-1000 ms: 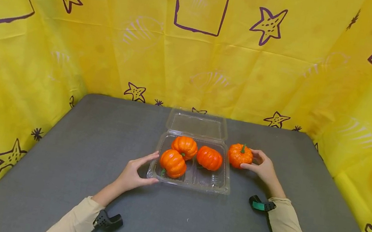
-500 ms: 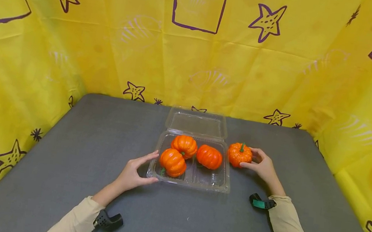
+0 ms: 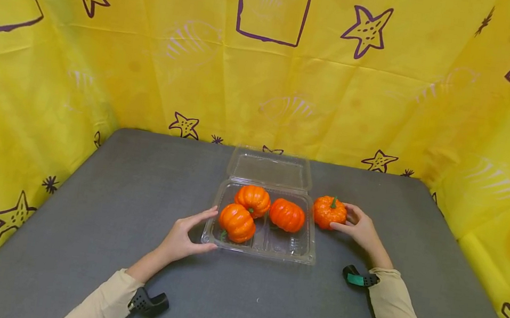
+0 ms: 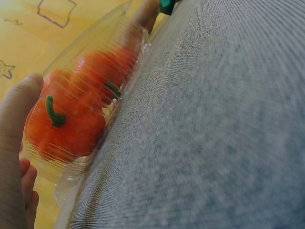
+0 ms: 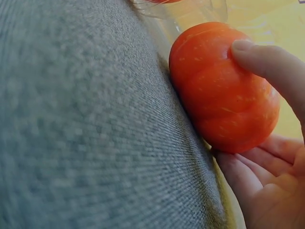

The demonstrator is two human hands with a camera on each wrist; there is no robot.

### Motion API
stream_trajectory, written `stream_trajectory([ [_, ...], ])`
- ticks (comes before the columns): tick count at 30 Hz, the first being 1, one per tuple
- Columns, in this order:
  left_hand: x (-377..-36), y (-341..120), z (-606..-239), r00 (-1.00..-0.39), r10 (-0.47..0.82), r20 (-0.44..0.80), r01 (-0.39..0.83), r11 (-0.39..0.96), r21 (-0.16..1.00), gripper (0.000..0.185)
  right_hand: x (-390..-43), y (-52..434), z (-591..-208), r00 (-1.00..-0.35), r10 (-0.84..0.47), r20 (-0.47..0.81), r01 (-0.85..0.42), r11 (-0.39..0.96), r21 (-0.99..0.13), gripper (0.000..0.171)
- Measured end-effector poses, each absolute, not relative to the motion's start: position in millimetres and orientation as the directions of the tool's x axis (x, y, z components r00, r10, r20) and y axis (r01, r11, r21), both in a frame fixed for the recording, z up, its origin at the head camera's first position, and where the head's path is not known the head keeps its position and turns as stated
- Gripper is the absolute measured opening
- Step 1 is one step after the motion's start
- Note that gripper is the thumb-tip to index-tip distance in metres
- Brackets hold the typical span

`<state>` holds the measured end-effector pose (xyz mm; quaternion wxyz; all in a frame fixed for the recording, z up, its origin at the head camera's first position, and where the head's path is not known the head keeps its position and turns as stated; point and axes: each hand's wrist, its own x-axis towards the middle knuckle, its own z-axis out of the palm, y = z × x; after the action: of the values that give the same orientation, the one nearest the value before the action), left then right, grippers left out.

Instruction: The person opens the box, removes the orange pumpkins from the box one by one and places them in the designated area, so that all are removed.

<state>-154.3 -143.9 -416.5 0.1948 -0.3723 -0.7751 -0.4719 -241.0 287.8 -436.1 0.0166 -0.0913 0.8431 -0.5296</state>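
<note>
A clear plastic clamshell container (image 3: 289,247) lies with its lid laid back. Two orange pumpkins (image 3: 237,224) fill much of its left compartment, one behind the other; a redder pumpkin (image 3: 287,216) lies on its side in the right one. My left hand (image 3: 180,238) rests at the container's left side, thumb near the front corner, fingers stretched out and apart. Beyond the right wall, my right hand (image 3: 363,232) holds a speckled orange pumpkin (image 3: 327,214) from its right side between thumb and fingers. Its green stem points up, and it appears to rest on the table (image 5: 95,105).
The transparent lid (image 3: 270,170) reaches toward the table's far edge, hinged behind the compartments. Yellow printed cloth (image 3: 264,85) hangs around the back and both sides of the grey tabletop. A black wrist mount (image 3: 149,303) sits at the left cuff, and another (image 3: 357,277) at the right.
</note>
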Motion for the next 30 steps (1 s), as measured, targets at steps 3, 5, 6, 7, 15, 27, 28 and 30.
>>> stream_trajectory([
  [3, -155, -144, -417, -0.649, 0.396, 0.650, 0.759, 0.278, 0.589, 0.066, -241, 288, -435, -0.980, -0.191, 0.052, -0.130, 0.426, -0.895, 0.069],
  [5, -155, -144, -417, -0.650, 0.397, 0.649, 0.758, 0.278, 0.590, 0.066, -241, 288, -434, -0.978, -0.201, 0.049, -0.134, 0.439, -0.888, 0.070],
  [6, -155, -144, -417, -0.652, 0.396, 0.646, 0.756, 0.276, 0.593, 0.066, -241, 288, -434, -0.978, -0.205, 0.049, -0.138, 0.448, -0.883, 0.070],
  [7, -155, -144, -417, -0.652, 0.397, 0.646, 0.756, 0.276, 0.593, 0.066, -240, 288, -433, -0.978, -0.203, 0.046, -0.135, 0.454, -0.881, 0.071],
  [15, -155, -144, -417, -0.649, 0.396, 0.650, 0.759, 0.276, 0.590, 0.066, -231, 283, -417, -0.981, -0.194, -0.015, -0.082, 0.484, -0.871, 0.075],
  [27, -155, -145, -418, -0.654, 0.392, 0.647, 0.755, 0.281, 0.593, 0.066, -218, 273, -397, -0.968, -0.251, -0.026, -0.098, 0.467, -0.879, 0.081],
  [28, -155, -145, -418, -0.657, 0.392, 0.644, 0.752, 0.283, 0.595, 0.066, -219, 273, -398, -0.967, -0.253, -0.027, -0.097, 0.464, -0.881, 0.082],
  [30, -154, -144, -418, -0.662, 0.391, 0.640, 0.748, 0.286, 0.599, 0.066, -222, 275, -401, -0.966, -0.256, -0.033, -0.092, 0.459, -0.884, 0.082],
])
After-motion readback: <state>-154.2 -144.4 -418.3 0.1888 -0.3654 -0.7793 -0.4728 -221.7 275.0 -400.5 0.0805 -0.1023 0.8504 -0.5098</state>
